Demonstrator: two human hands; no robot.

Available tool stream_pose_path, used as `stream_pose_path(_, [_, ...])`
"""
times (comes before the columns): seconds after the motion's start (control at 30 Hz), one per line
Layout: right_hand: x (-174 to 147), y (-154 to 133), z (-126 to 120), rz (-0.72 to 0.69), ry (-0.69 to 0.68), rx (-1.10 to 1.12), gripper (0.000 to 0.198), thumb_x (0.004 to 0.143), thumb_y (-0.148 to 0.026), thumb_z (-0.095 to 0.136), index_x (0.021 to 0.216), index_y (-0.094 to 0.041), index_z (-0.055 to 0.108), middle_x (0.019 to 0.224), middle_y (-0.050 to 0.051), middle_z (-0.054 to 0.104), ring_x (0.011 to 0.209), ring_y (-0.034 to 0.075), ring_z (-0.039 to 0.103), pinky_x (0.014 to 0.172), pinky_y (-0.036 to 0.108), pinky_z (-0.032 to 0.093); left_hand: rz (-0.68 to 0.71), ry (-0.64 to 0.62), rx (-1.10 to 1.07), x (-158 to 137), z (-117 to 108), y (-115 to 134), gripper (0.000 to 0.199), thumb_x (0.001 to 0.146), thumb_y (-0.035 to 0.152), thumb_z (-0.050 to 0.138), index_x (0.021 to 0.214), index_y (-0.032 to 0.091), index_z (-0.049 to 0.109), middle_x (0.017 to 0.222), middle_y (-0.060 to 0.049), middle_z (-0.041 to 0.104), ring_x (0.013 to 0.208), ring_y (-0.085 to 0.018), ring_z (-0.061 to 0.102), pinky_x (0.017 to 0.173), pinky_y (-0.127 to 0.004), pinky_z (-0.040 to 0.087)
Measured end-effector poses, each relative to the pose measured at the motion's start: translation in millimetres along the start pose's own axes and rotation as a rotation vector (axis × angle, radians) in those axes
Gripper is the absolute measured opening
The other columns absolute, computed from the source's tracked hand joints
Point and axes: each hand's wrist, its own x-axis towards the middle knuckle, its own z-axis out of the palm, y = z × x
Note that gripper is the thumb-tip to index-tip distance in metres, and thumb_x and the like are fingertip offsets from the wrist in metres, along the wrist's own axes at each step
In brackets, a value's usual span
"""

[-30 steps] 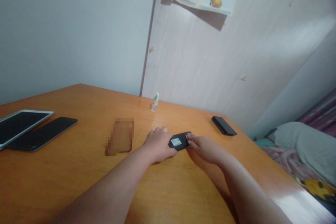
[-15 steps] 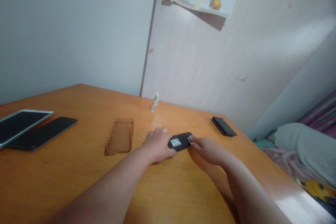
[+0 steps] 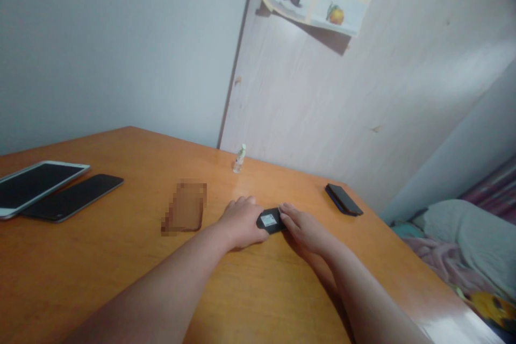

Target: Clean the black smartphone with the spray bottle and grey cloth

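A flat black phone-shaped device (image 3: 276,227) with a white label (image 3: 268,220) on its upper face lies on the wooden table in front of me. My left hand (image 3: 244,223) grips its left end, the thumb on the near side and the fingers over the far side. Over the device's right end, my right hand (image 3: 300,226) presses down with its fingers close together, hiding that end. The label shows in the gap between both hands.
The orange-brown table (image 3: 258,301) holds a white-framed tablet (image 3: 44,180) and a dark phone-like slab (image 3: 76,198) at left. A blurred-out rectangular item (image 3: 186,208) is left of my hands. A small clear bottle (image 3: 239,160) stands behind; a dark stacked item (image 3: 343,200) lies right.
My right hand has slid left and forward, from pinching the device's right edge to covering its right end. The left hand keeps its grip. The camera view has shifted slightly.
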Motion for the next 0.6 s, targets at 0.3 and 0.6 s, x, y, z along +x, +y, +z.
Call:
stream_pose_path(0.3, [-6, -37, 2, -0.117, -0.015, 0.023, 0.051, 0.103, -0.043, 0.026, 0.140, -0.020, 0.052, 0.150, 0.010, 0.046, 0.140, 0.022, 0.040, 0.117, 0.040, 0.026, -0.041, 0.051, -0.103, 3, 11, -6, 0.067, 0.066, 0.048, 0.065, 0.127, 0.024, 0.052, 0.125, -0.012, 0.061, 0.114, -0.033, 0.057, 0.093, -0.043, 0.047])
stream_pose_path(0.6, [0, -24, 4, 0.047, -0.005, -0.064, 0.053, 0.103, -0.044, 0.024, 0.142, -0.018, 0.049, 0.152, 0.012, 0.042, 0.144, 0.027, 0.033, 0.118, 0.055, 0.018, -0.079, 0.015, -0.133, 1, 6, -3, 0.103, 0.061, 0.052, 0.070, 0.148, 0.017, 0.026, 0.145, -0.017, 0.049, 0.128, -0.037, 0.049, 0.102, -0.045, 0.043])
